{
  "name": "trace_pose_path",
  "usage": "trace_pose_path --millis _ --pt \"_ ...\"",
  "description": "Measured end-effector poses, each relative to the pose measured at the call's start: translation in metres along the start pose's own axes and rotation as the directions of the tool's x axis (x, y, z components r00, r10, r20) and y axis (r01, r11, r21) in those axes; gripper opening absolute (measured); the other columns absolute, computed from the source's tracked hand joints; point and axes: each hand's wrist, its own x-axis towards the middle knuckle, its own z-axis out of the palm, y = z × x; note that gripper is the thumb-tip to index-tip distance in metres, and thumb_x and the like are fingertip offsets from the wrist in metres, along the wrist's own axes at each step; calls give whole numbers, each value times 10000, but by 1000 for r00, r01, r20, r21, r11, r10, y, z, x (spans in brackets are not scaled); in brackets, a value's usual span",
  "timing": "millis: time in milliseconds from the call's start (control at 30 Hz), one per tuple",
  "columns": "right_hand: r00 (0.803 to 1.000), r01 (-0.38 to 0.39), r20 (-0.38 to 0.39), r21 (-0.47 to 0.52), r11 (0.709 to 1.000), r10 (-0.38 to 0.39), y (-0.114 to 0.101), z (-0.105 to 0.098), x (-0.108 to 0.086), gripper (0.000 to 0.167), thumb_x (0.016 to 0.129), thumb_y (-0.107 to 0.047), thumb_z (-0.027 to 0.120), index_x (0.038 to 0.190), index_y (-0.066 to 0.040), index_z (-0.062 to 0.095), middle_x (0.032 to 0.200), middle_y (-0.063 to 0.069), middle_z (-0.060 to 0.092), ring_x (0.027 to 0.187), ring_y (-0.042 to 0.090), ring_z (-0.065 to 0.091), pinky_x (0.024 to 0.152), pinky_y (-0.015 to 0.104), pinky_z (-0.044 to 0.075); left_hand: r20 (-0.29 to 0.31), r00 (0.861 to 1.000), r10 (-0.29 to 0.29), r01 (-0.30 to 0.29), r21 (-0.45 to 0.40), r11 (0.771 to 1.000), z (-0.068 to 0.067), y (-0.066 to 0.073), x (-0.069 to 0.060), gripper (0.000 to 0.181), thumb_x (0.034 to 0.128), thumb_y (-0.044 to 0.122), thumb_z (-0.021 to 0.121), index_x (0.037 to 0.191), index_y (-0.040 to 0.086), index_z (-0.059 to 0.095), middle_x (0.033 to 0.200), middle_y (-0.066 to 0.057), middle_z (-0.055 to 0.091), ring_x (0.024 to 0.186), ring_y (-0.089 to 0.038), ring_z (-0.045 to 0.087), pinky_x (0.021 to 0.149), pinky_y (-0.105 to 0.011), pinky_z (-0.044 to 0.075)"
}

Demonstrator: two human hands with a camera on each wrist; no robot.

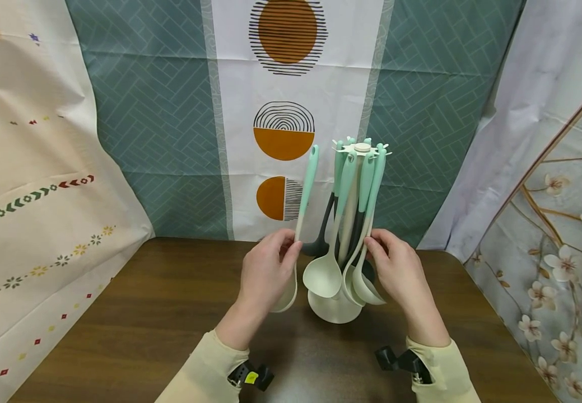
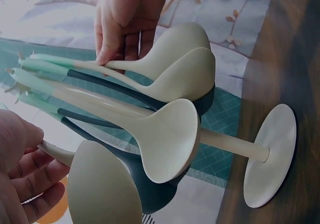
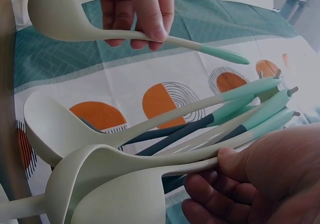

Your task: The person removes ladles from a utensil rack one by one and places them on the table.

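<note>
My left hand pinches a cream ladle with a mint-green handle by its stem, upright and apart from the utensil stand, just left of it. In the left wrist view its cream bowl hangs near the fingers. On the stand's right side, my right hand pinches the stem of another cream ladle, whose handle top is at the rack. The cream utensil stand has a round base and a spoked top. Several cream and dark grey utensils hang around its pole.
A dark brown wooden table carries the stand. Behind it hangs a teal and white cloth with orange shapes. Patterned white cloth is at the left, and a floral curtain at the right.
</note>
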Motion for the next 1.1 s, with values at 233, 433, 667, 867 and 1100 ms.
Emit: trace_pose_path --millis 233,433,667,867,1100 --pt "1000 5 0 -3 1000 -5 0 0 0 258 1169 -285 590 1255 -105 753 1025 101 759 845 247 618 787 446 469 10 999 -34 34 6 999 -2 -9 -7 92 1019 154 818 1099 134 779 946 36 738 826 -145 693 710 -381 568" --pt "1000 4 3 0 1000 -4 0 0 0 256 1169 -280 590 1254 -98 749 1029 102 762 861 249 631 793 448 474 23 999 -46 45 31 998 -5 -19 -14 114 1014 161 827 1109 125 776 956 32 743 828 -148 708 707 -387 575" --pt "1000 -1 6 -2 1000 1 0 0 0 260 1170 -283 587 1256 -96 746 1026 104 754 864 254 628 797 448 477 23 998 -58 57 61 997 -8 -31 -21 113 1007 159 831 1103 133 776 942 42 745 813 -142 715 682 -393 562" --pt "1000 -4 8 -5 1000 4 0 -1 0 265 1171 -282 585 1265 -89 741 1020 96 753 850 250 623 785 443 474 35 998 -61 57 92 994 -11 -39 -25 110 1007 156 831 1099 131 775 929 45 738 773 -136 692 658 -383 548" --pt "1000 -2 12 -1 1000 2 0 0 1 251 1170 -269 588 1255 -86 738 1011 104 748 823 249 603 772 437 466 44 997 -68 63 120 991 -17 -48 -29 105 1004 135 829 1086 128 765 916 32 729 733 -148 667 643 -395 540"
